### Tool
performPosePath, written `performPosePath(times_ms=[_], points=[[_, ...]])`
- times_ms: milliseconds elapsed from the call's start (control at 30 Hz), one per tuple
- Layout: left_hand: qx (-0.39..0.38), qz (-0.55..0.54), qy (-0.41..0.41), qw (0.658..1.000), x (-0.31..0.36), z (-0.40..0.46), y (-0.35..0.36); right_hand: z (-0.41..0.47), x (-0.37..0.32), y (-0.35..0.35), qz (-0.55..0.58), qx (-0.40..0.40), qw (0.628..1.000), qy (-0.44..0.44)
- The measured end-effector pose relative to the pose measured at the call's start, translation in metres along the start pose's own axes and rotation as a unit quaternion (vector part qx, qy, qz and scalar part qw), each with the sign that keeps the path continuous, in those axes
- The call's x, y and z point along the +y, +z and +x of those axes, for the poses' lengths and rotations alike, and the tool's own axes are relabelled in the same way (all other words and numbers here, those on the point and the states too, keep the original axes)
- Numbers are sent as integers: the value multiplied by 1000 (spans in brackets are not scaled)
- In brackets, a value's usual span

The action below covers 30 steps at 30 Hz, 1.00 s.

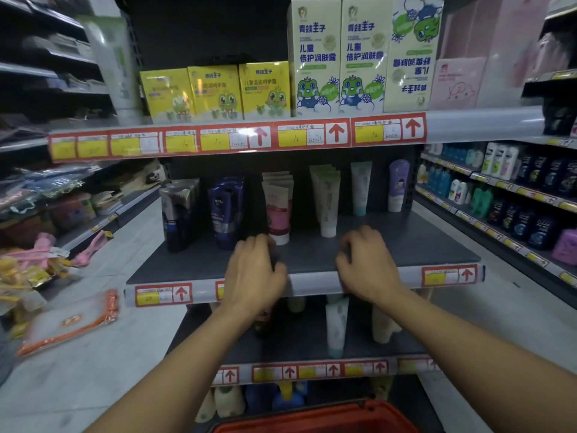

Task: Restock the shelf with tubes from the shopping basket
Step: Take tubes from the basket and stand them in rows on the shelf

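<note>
Shelf (406, 242) carries tubes (324, 198) upright along its back edge, dark ones toward the left, pale ones toward the right. Red basket (315, 420) rim shows below, contents hidden. Left hand (254, 270) curls over a dark object at the front edge; right hand (368, 264), fingers curled, rests beside it holding nothing visible.

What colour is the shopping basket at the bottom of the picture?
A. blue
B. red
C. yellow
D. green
B: the basket rim showing at the bottom edge, below the shelves, is red.
</note>
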State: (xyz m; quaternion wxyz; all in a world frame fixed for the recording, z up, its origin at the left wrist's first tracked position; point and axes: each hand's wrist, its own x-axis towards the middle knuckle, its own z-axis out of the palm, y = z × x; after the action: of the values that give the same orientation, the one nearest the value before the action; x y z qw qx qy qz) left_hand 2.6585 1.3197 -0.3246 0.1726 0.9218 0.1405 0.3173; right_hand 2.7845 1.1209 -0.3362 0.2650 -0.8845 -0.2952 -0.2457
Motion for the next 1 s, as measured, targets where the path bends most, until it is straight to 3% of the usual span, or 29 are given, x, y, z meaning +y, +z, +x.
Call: performPosePath(times_ms=[100, 433, 700, 800, 900, 1000], points=[[3, 1, 21, 1000, 3, -17, -2, -25, -9, -5, 8, 41, 999, -30], [25, -41, 20, 999, -12, -105, 28, -112, -19, 14, 10, 46, 994, -102], [-60, -74, -55, 994, -57, -204, 83, -210, 5, 84, 24, -85, 993, -78], [-123, -70, -94, 986, -73, -237, 107, -249, 20, 115, 19, -169, 984, -55], [-226, -54, -177, 956, -88, -264, 128, -285, 44, 140, -19, -309, 951, -24], [-338, -32, -239, 910, -104, -285, 149, -293, 54, 153, -47, -473, 879, 38]])
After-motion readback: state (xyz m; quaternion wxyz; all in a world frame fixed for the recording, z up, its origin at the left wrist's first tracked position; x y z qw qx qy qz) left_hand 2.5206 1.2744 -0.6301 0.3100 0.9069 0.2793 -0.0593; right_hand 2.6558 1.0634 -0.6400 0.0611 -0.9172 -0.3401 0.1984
